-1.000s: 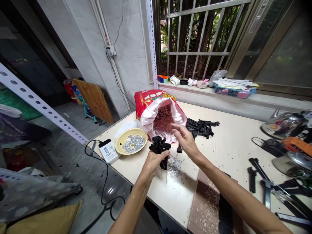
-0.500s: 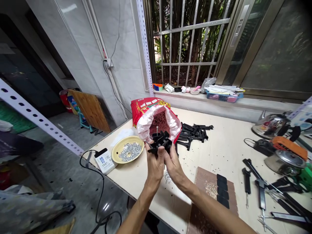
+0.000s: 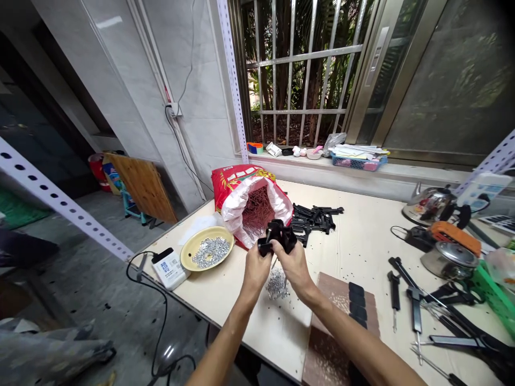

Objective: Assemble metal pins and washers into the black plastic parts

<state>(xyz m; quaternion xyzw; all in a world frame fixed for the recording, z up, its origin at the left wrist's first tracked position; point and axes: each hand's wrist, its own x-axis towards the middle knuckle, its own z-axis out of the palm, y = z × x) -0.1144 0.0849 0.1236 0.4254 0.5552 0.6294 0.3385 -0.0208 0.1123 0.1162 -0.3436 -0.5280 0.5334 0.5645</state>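
My left hand (image 3: 256, 268) and my right hand (image 3: 295, 268) are close together, both closed around a bunch of black plastic pieces (image 3: 280, 231). Behind them lies a red bag (image 3: 225, 185) with its white inner side folded out, and reddish-brown screws or nails (image 3: 257, 209) fill its mouth. Small silvery metal parts (image 3: 277, 285) are heaped on the table just below my hands. To the left, a yellow bowl (image 3: 185, 261) contains more small shiny parts. Several black plastic parts (image 3: 317, 217) are piled to the right of the bag.
A white box (image 3: 171, 271) with a black cable sits at the table's left edge. On the right are a brown board (image 3: 322, 327) with black pads, screwdriver-like tools (image 3: 415, 308), a lidded pot (image 3: 450, 261) and a kettle (image 3: 428, 206). A barred window stands behind.
The black pieces have tilted and turned within my hands, and the upright screw-like shaft no longer shows above them. More of the silvery heap below is visible. The view has shifted slightly right.
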